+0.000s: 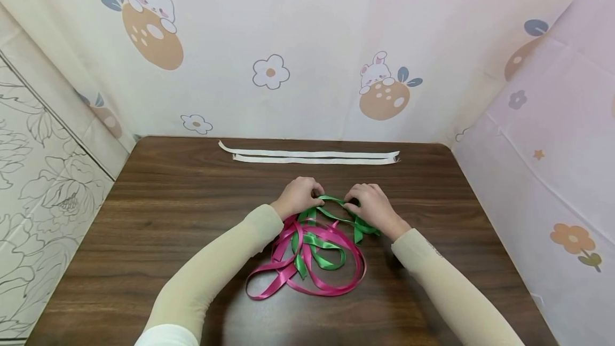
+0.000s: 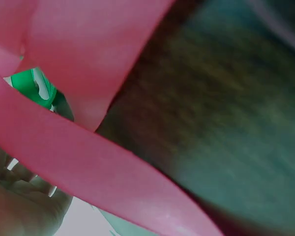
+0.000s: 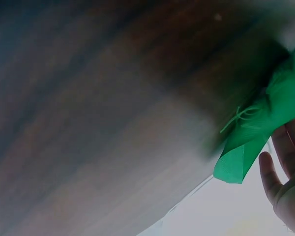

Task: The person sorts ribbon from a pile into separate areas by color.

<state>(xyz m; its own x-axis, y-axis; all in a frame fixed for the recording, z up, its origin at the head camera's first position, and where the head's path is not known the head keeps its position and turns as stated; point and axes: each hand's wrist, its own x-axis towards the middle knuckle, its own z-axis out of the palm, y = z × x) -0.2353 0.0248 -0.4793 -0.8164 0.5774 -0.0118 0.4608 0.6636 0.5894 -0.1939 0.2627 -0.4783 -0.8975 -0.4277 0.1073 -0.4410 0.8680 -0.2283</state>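
A tangle of glossy pink ribbon (image 1: 331, 291) and green ribbon (image 1: 314, 240) lies near the middle of the table. My left hand (image 1: 299, 196) pinches a green strand at the far side of the tangle. To its right, my right hand (image 1: 373, 207) also pinches green ribbon, and a strand spans the gap between both hands. More green ribbon bunches under the right hand. In the left wrist view, pink ribbon (image 2: 88, 162) crosses in front of the left hand (image 2: 24, 206). The right wrist view has a folded green ribbon (image 3: 255, 132) with a frayed thread beside the right fingers.
Two white ribbon strips (image 1: 314, 154) lie side by side along the back of the brown wooden table (image 1: 158, 202). A curtain (image 1: 317, 25) with rabbits and flowers hangs behind the table and along its right side.
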